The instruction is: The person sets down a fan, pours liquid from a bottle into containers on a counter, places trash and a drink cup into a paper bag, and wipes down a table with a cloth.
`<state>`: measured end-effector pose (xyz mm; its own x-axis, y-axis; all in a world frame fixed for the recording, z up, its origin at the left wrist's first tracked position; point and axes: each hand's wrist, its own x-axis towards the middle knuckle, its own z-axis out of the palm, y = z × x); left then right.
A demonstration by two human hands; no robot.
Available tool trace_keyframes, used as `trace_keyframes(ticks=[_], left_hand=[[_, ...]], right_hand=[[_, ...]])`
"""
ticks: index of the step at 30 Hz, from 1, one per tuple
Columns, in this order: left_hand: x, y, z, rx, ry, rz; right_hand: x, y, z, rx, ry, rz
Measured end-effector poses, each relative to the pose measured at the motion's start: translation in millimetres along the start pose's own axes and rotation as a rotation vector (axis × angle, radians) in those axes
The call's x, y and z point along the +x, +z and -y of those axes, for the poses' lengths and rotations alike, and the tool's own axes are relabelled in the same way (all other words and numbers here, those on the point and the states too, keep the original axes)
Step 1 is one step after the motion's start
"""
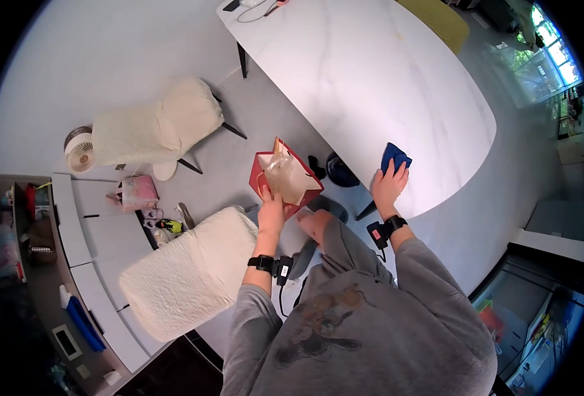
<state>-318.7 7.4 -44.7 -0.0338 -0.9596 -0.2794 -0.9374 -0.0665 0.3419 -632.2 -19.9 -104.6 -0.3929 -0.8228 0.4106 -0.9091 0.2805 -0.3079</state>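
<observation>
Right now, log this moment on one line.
left hand: holds open red bag | right hand: on blue cloth | cloth: on white table

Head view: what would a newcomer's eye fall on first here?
Probably the open red bag held in the left hand, beside the big white marbled table. Next would come the dark blue cloth under the right hand, near the table's edge. Two cream-covered chairs stand out at picture left.
</observation>
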Motion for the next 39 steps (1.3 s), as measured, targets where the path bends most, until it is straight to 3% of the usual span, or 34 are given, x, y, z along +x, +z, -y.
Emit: trace_keyframes(ticks=[9,12,16,18,20,27,32,38,39], left_hand=[[60,-21,28,0.074,0.014,0.037],[104,-8,48,0.185,0.148,-0.006],[178,-16,60,0.129,0.186,0.072],[215,-26,71,0.117,0.31,-0.049],[237,-55,71,0.034,0.214,0.136],[334,-106,100,0.056,0.198,0.091],[393,-145,128,0.088,0.234,0.12],[446,-179,149,0.049,0.315,0.177],[453,-181,151,0.025,0.306,0.19]], right_hand=[[44,43,70,0.024,0.006,-0.04],[63,66,106,0.004,0.062,-0.058],[100,100,169,0.062,0.054,-0.003],[123,121,205,0.09,0.008,0.059],[148,144,250,0.13,0.008,0.075],[219,227,390,0.289,-0.137,0.154],[243,230,359,0.177,-0.27,0.175],[224,176,206,-0.142,0.148,-0.078],[220,171,186,-0.164,0.269,-0.038]])
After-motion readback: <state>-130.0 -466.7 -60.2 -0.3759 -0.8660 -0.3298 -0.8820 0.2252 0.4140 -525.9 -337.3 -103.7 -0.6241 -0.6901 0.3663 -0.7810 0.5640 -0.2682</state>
